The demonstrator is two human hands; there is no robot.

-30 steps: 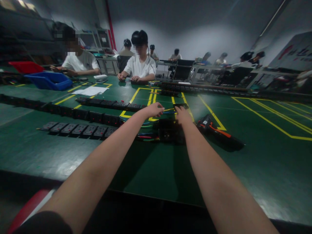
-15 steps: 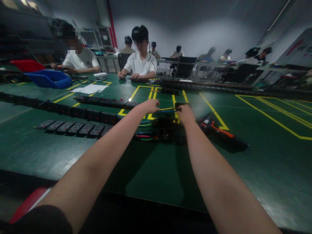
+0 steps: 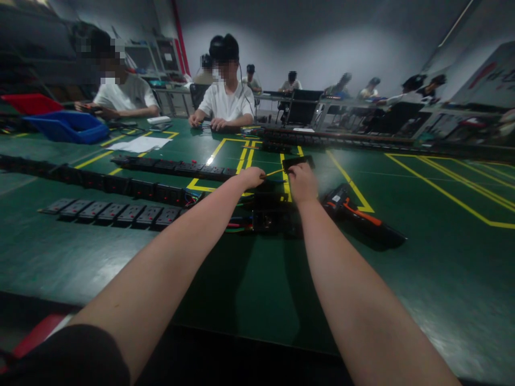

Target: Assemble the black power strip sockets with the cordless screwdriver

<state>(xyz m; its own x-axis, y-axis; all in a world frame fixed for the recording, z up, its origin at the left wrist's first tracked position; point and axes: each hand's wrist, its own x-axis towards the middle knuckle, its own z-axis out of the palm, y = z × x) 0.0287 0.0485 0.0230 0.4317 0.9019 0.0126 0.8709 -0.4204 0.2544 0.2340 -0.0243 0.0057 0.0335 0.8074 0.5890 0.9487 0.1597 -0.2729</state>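
Observation:
Over the strips on the table, my left hand (image 3: 252, 178) is closed in a pinch at the left end of a thin yellow wire (image 3: 275, 172). The wire runs right to a small black box-like part (image 3: 296, 162), which the fingers of my right hand (image 3: 304, 183) grip. A blue wire passes just below the yellow one. Under my hands lies a black socket strip with an open end box (image 3: 263, 221), its coloured wires partly hidden by my left forearm. Right of my right hand rests a black and orange power screwdriver (image 3: 354, 214).
Black socket strips (image 3: 116, 212) lie side by side on the green table (image 3: 193, 289), to the left. Farther back are white paper (image 3: 139, 145), a blue bin (image 3: 66, 127) and a red bin (image 3: 34, 103). Co-workers sit across the table; one person's hands (image 3: 209, 124) handle small parts.
The black part in my right hand has risen and tilted into clearer view. My left hand keeps its pinch on the wire. The whole view has shifted slightly.

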